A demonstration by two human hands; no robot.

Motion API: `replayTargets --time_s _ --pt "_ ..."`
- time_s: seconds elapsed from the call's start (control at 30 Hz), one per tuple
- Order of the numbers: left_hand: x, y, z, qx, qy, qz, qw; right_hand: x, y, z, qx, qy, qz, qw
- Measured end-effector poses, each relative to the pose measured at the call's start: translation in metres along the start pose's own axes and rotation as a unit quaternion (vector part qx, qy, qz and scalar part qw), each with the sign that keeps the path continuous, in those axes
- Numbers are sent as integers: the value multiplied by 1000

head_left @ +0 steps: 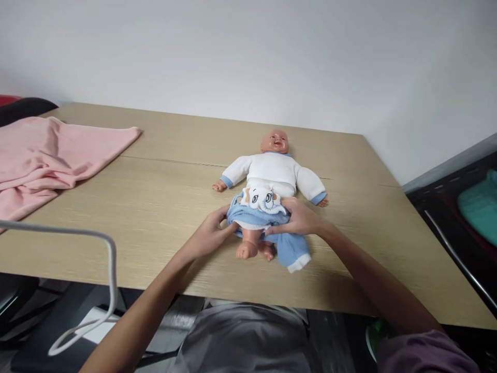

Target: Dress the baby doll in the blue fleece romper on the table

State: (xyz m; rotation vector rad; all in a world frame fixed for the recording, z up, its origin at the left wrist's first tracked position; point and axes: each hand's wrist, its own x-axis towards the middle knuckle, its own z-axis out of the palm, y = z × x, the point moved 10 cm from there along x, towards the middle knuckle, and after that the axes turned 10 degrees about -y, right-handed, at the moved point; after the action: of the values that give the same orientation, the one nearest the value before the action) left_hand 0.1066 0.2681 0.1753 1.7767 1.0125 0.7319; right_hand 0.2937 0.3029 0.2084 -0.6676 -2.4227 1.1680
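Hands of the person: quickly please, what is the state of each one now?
Left hand: closed on the blue pants, thumb at the near edge.
Right hand: closed on the other side of the same pants.

On the table [174, 202], I see the doll [272, 168] lying face up, head [275, 141] toward the wall [233, 57] behind, feet [247, 250] toward the person [248, 339]. Its pants [256, 215] sit between left hand [212, 232] and right hand [305, 216]. Over to the left lies a blanket [77, 150], a cord [112, 269] nearer the front.
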Motion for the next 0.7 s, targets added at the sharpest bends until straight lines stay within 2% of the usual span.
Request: replayTargets --time_s 0.13,0.23,0.3,0.47,0.57,0.63,0.7 --pt "0 10 -10 2 -69 6 998 -20 11 -4 55 37 26 997" --pt "-1 17 -10 22 -140 23 990 -41 34 3 176 41 55 982" --pt "1 15 -11 4 -158 21 987 -53 48 5 247 50 65 966" --pt "11 -8 -15 -67 -113 -25 991 -61 57 3 347 64 51 934" --pt "16 -24 -24 -60 -65 -62 994 -61 58 1 377 80 46 922" --pt "20 -25 -36 -18 -20 -63 998 -60 58 3 380 77 48 920" --pt "26 -10 -44 35 18 -42 998 -59 59 4 373 77 47 924"
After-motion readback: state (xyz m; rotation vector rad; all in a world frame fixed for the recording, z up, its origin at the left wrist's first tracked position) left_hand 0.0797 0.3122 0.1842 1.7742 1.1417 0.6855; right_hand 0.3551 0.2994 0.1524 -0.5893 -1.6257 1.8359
